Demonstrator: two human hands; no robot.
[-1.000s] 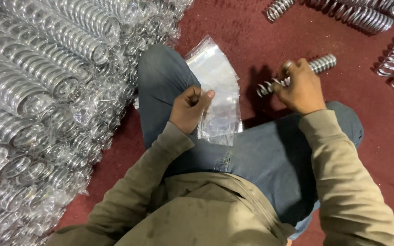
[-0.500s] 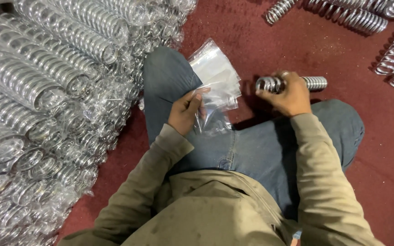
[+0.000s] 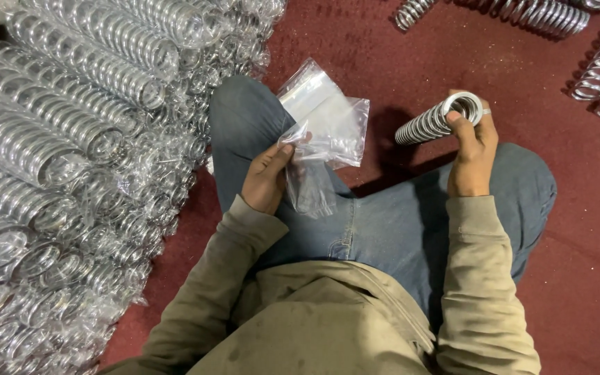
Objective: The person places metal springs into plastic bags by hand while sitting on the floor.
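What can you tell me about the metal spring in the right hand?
The spring is a shiny silver coil of closely wound wire, bare and unwrapped. The right hand grips its near end, whose open round mouth faces the camera. It is lifted clear of the dark red floor, its body slanting down to the left.

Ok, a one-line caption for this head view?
Seated person's left hand pinches a clear plastic bag while the right hand holds a metal coil spring above a red floor.
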